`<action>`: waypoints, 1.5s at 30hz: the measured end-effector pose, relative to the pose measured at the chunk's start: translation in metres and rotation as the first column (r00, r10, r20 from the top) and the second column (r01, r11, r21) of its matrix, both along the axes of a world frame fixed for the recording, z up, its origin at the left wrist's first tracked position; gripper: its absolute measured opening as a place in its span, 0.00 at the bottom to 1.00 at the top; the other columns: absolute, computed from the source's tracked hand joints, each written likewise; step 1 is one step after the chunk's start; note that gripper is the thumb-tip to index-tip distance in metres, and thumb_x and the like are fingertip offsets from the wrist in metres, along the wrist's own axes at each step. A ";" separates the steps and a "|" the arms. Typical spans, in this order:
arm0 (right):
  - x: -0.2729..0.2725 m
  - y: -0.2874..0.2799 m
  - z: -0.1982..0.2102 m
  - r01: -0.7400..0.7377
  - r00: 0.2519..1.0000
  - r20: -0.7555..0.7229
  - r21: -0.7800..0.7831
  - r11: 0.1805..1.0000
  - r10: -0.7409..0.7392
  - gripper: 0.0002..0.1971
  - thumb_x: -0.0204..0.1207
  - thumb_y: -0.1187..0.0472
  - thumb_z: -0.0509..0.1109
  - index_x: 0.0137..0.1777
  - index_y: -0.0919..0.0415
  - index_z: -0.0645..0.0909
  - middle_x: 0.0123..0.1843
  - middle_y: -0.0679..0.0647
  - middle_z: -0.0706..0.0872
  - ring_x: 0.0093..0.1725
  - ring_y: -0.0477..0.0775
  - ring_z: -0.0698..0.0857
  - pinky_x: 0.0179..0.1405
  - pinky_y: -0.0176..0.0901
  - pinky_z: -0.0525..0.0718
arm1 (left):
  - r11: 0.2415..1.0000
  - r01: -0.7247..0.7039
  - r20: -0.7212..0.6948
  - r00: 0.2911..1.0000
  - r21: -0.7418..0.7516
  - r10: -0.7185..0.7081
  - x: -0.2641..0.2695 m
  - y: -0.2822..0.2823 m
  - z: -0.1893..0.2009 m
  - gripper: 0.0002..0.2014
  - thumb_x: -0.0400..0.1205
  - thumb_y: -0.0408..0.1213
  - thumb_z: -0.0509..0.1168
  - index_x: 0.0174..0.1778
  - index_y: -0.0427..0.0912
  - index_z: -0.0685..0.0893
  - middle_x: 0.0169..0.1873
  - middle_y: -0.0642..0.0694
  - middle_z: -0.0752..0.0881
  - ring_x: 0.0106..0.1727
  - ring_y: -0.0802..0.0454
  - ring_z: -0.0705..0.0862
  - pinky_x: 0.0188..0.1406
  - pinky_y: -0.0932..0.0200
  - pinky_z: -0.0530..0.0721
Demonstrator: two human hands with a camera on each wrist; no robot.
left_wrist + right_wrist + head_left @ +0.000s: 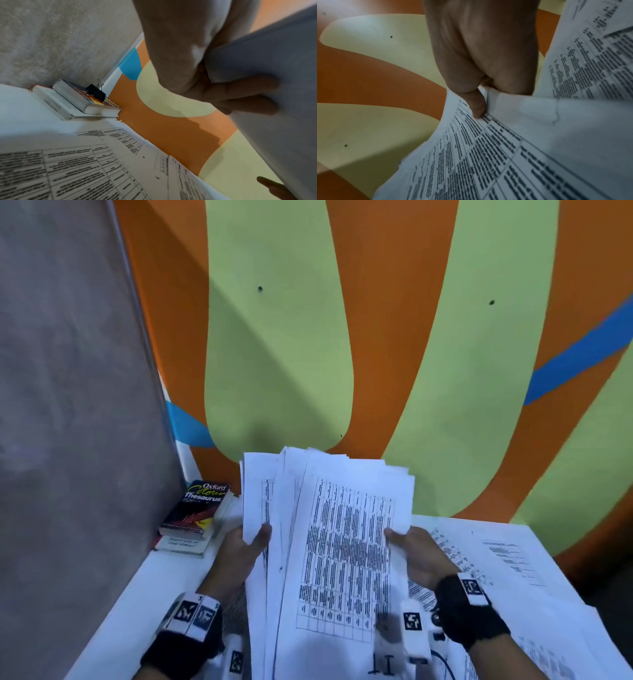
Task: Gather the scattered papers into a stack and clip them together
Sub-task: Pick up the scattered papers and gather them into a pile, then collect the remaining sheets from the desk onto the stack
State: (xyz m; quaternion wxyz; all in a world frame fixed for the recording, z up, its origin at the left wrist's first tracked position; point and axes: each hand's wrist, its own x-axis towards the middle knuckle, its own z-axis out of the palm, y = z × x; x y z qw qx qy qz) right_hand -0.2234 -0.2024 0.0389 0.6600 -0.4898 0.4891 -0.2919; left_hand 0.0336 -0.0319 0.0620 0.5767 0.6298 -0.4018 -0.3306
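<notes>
A loose bundle of white printed papers (342,542) is held upright above the white table (137,594), its sheets fanned and uneven at the top. My left hand (246,549) grips the bundle's left edge, thumb in front and fingers (248,100) behind the sheets. On the right edge my right hand (411,549) pinches the sheets, thumb (477,106) pressed on the printed table. More printed sheets (496,559) lie flat on the table at the right and underneath (68,169). A black binder clip (96,92) rests on the stacked books.
Two stacked books (195,515), the upper an Oxford thesaurus, lie in the table's far left corner against a grey wall (68,405). Behind the table rises an orange, green and blue painted wall (376,337).
</notes>
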 end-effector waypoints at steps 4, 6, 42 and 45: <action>0.004 0.013 -0.003 -0.077 0.996 0.045 0.005 0.997 0.077 0.22 0.81 0.69 0.65 0.75 0.68 0.71 0.72 0.57 0.79 0.70 0.59 0.76 0.77 0.54 0.66 | 0.995 0.086 0.007 0.996 0.058 -0.087 -0.013 0.000 0.002 0.36 0.55 0.59 0.81 0.56 0.45 0.86 0.50 0.51 0.92 0.53 0.52 0.89 0.57 0.45 0.85; 0.008 0.024 0.008 -0.085 0.994 0.063 -0.098 0.992 0.091 0.22 0.81 0.72 0.64 0.74 0.66 0.72 0.67 0.55 0.82 0.64 0.54 0.80 0.73 0.51 0.72 | 0.992 0.107 0.072 0.991 0.069 -0.112 -0.017 -0.005 0.006 0.25 0.62 0.49 0.81 0.53 0.47 0.86 0.48 0.53 0.92 0.51 0.56 0.89 0.57 0.46 0.86; -0.021 0.059 0.064 0.155 0.987 0.139 -0.725 0.671 -0.077 0.30 0.81 0.65 0.65 0.79 0.56 0.57 0.69 0.49 0.77 0.64 0.39 0.80 0.58 0.27 0.81 | 0.948 -0.177 0.097 0.973 -0.265 0.208 -0.077 -0.036 0.024 0.28 0.64 0.56 0.78 0.49 0.37 0.84 0.38 0.40 0.88 0.36 0.49 0.86 0.35 0.51 0.86; -0.019 0.057 0.026 0.085 0.992 -0.015 -0.654 0.751 -0.125 0.25 0.83 0.65 0.62 0.77 0.51 0.60 0.61 0.48 0.81 0.53 0.31 0.83 0.51 0.31 0.83 | 0.943 -0.244 0.075 0.961 -0.228 0.267 -0.082 -0.037 0.012 0.22 0.73 0.39 0.75 0.56 0.27 0.81 0.37 0.41 0.85 0.40 0.46 0.83 0.38 0.54 0.83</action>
